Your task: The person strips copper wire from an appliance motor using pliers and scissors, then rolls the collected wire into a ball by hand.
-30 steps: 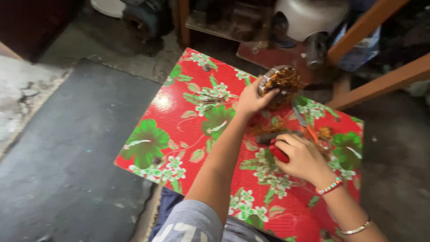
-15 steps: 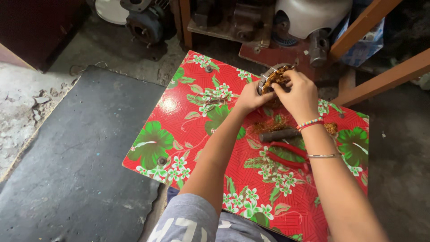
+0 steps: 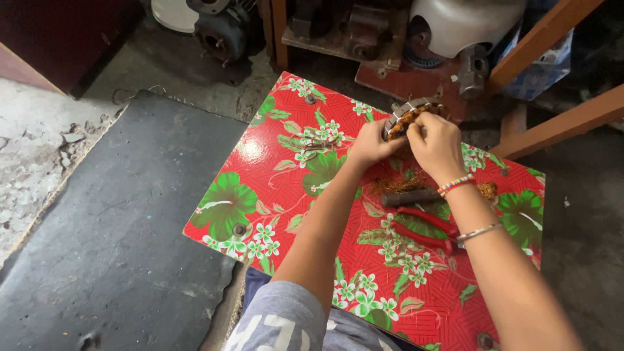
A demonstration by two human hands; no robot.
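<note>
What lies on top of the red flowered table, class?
On the red flowered table lie red-handled pliers, a dark rod and copper wire scraps. Both hands hold a round wound metal core, hiding its underside.

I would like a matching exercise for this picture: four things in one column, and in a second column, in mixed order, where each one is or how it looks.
Things:
1. motor part with copper wire
2. pliers
3. dark rod
4. mat

Places or looks:
A. grey, lying on the floor to the left of the table
B. held between the left hand and the right hand
C. red handles, lying on the table under the right forearm
D. lying on the table between the hands and the pliers

Pairs: 1-B, 2-C, 3-D, 4-A
</note>
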